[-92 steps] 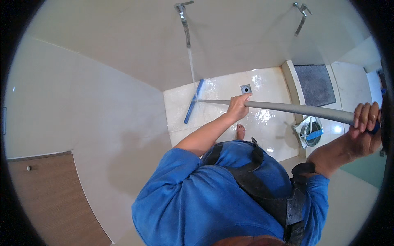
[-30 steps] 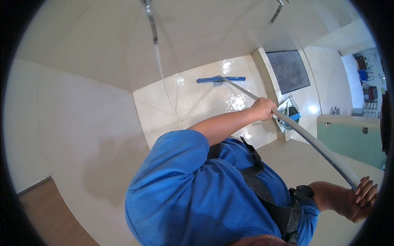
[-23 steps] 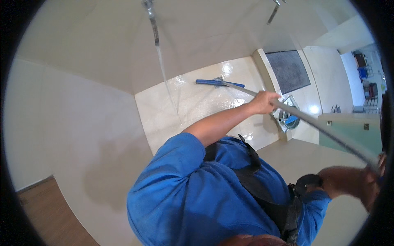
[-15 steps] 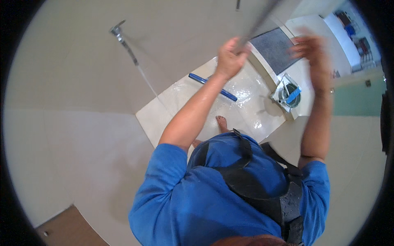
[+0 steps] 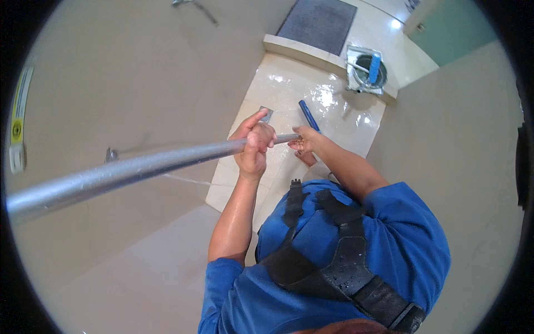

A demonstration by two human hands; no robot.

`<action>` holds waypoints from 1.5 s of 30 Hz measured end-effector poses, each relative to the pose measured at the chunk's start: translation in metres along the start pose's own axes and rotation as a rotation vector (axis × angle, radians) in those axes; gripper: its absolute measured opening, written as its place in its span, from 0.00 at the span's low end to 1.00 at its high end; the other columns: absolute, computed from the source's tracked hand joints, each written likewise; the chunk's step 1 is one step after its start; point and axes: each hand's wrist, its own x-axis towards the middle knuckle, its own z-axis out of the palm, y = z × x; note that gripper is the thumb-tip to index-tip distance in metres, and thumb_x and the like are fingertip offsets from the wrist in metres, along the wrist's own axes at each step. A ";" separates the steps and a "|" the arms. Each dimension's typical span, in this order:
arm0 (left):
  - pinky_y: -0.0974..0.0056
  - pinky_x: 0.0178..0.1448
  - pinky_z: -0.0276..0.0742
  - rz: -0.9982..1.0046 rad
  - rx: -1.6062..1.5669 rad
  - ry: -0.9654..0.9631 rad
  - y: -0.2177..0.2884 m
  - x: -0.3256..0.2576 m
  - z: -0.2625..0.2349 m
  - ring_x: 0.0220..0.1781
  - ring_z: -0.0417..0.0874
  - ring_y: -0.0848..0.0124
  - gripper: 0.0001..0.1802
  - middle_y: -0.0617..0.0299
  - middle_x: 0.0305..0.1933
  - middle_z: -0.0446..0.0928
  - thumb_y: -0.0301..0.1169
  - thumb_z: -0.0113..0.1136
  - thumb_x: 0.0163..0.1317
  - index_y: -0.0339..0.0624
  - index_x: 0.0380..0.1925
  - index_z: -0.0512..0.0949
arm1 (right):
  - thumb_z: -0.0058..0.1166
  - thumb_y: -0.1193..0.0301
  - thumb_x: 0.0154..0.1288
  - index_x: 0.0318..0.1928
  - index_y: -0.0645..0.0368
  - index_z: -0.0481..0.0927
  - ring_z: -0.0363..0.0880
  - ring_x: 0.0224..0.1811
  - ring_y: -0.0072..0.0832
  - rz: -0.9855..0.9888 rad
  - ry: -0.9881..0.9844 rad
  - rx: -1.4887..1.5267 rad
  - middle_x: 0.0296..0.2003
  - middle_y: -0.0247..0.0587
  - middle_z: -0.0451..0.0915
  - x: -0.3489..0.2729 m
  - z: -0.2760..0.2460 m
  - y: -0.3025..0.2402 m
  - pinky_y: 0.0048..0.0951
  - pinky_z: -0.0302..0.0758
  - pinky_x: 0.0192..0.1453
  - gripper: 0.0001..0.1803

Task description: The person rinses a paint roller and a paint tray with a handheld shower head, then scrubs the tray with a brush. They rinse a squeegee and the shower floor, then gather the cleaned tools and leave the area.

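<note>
Already the far part of the shower floor [image 5: 334, 111] is wet and glossy, which suggests it has been gone over, while the paler tiles nearer the person look duller; how much is left I cannot tell. The left hand [image 5: 253, 146] is closed round the long grey pole [image 5: 139, 170], thumb raised. The right hand [image 5: 305, 139] pinches the pole's far end with curled fingers. The pole runs from both hands out to the near left, toward the camera, lifted clear of the floor. The blue squeegee head [image 5: 308, 115] shows just beyond the right hand; whether it is joined to the pole is hidden. Room is tight: walls close in on the left and right, a raised curb [image 5: 311, 53] bounds the far side, with a bucket [image 5: 366, 69] on it and a grey mat [image 5: 320, 19] beyond.
</note>
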 end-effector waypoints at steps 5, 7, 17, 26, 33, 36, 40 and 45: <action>0.58 0.39 0.74 -0.074 0.118 0.098 0.008 0.031 0.028 0.26 0.68 0.72 0.32 0.66 0.21 0.62 0.49 0.43 0.72 0.31 0.63 0.65 | 0.40 0.73 0.67 0.44 0.66 0.69 0.78 0.36 0.35 -0.021 0.345 0.366 0.39 0.50 0.74 0.007 -0.036 0.002 0.38 0.82 0.34 0.10; 0.59 0.37 0.74 -0.076 0.127 0.181 0.024 0.054 0.034 0.26 0.67 0.72 0.32 0.66 0.22 0.63 0.48 0.42 0.73 0.33 0.64 0.63 | 0.39 0.75 0.67 0.45 0.66 0.68 0.77 0.38 0.35 0.021 0.351 0.587 0.39 0.50 0.73 -0.003 -0.049 -0.003 0.38 0.82 0.35 0.10; 0.46 0.56 0.76 -0.293 0.060 0.264 0.007 0.177 0.039 0.39 0.78 0.65 0.28 0.62 0.31 0.72 0.47 0.46 0.73 0.39 0.64 0.62 | 0.36 0.78 0.66 0.49 0.60 0.67 0.74 0.37 0.35 -0.229 0.557 1.049 0.42 0.49 0.71 0.043 -0.143 -0.065 0.36 0.77 0.32 0.12; 0.46 0.66 0.66 -0.577 0.101 0.371 -0.086 0.200 0.016 0.55 0.77 0.58 0.28 0.57 0.40 0.77 0.49 0.52 0.70 0.40 0.59 0.63 | 0.42 0.73 0.66 0.61 0.60 0.53 0.74 0.36 0.36 -0.347 0.554 1.068 0.42 0.50 0.72 0.082 -0.137 -0.148 0.40 0.82 0.35 0.24; 0.44 0.67 0.66 -0.527 0.169 0.555 -0.052 0.172 -0.054 0.55 0.77 0.58 0.26 0.57 0.43 0.75 0.48 0.55 0.69 0.40 0.56 0.65 | 0.41 0.75 0.63 0.72 0.49 0.23 0.71 0.31 0.32 -0.192 0.562 0.805 0.41 0.52 0.71 0.091 -0.043 -0.161 0.33 0.69 0.26 0.47; 0.42 0.67 0.66 -0.449 0.208 0.633 -0.016 0.154 -0.080 0.55 0.76 0.58 0.22 0.57 0.43 0.74 0.45 0.52 0.71 0.40 0.54 0.66 | 0.41 0.74 0.63 0.72 0.48 0.18 0.71 0.31 0.31 -0.159 0.471 0.663 0.40 0.50 0.70 0.095 0.009 -0.164 0.33 0.68 0.26 0.51; 0.43 0.65 0.69 -0.335 0.317 0.686 0.035 0.125 -0.102 0.53 0.77 0.58 0.20 0.57 0.42 0.74 0.44 0.52 0.72 0.40 0.53 0.67 | 0.41 0.72 0.64 0.72 0.49 0.15 0.71 0.29 0.31 -0.111 0.358 0.464 0.38 0.48 0.71 0.107 0.086 -0.153 0.33 0.68 0.25 0.51; 0.46 0.62 0.72 -0.247 0.454 0.804 0.080 0.093 -0.128 0.52 0.78 0.58 0.22 0.57 0.41 0.76 0.46 0.52 0.71 0.39 0.53 0.68 | 0.39 0.70 0.66 0.71 0.53 0.17 0.72 0.26 0.30 -0.008 0.251 0.238 0.36 0.48 0.72 0.123 0.162 -0.124 0.32 0.67 0.22 0.48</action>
